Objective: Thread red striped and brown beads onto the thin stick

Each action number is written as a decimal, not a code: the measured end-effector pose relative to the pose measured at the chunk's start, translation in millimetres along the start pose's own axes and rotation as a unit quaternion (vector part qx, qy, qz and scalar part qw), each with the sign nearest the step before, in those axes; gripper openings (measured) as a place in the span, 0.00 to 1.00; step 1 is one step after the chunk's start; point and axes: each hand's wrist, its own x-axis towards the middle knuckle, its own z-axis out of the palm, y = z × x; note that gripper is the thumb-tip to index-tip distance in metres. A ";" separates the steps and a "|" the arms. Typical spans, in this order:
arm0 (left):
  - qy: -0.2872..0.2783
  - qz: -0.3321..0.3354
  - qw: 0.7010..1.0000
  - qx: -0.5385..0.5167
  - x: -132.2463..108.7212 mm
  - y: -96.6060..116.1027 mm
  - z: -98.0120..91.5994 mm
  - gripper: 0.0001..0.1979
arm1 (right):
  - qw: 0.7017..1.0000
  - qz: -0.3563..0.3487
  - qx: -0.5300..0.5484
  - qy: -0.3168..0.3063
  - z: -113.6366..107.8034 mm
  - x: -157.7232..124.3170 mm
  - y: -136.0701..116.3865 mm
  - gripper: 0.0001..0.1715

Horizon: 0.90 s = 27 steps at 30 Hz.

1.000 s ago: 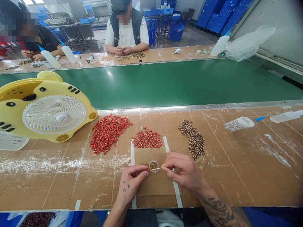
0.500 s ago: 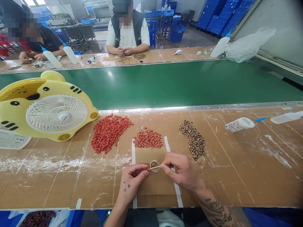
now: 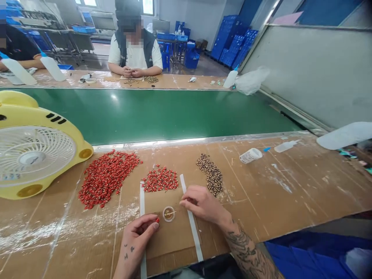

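Observation:
My left hand (image 3: pixel 135 234) rests on the cardboard mat (image 3: pixel 171 242) and pinches a small red piece (image 3: pixel 157 220) between thumb and forefinger. Just right of it stands a tiny round cup (image 3: pixel 169 214) with a thin stick (image 3: pixel 171 212) lying across it. My right hand (image 3: pixel 202 203) sits a little right of the cup with its fingers curled together, its tips apart from the stick. I cannot see what they hold, if anything. A small heap of red pieces (image 3: pixel 161 180) lies just beyond the mat.
A large pile of red pieces (image 3: pixel 106 176) lies at left, and a pile of brown pieces (image 3: pixel 211 175) at right. A yellow fan (image 3: pixel 31 151) stands far left. Glue bottles (image 3: pixel 251 155) lie at right. Beyond runs a green conveyor belt (image 3: pixel 174 112), where other people work.
My right hand has let go of the stick, which now lies across the cup, and has drawn slightly right. The left hand keeps its red piece. The view has swung to the right.

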 end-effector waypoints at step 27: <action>-0.016 0.077 0.997 -0.002 -1.6 11.4 16.2 0.15 | 0.969 0.142 0.174 0.098 -25.1 -11.6 30.6 0.11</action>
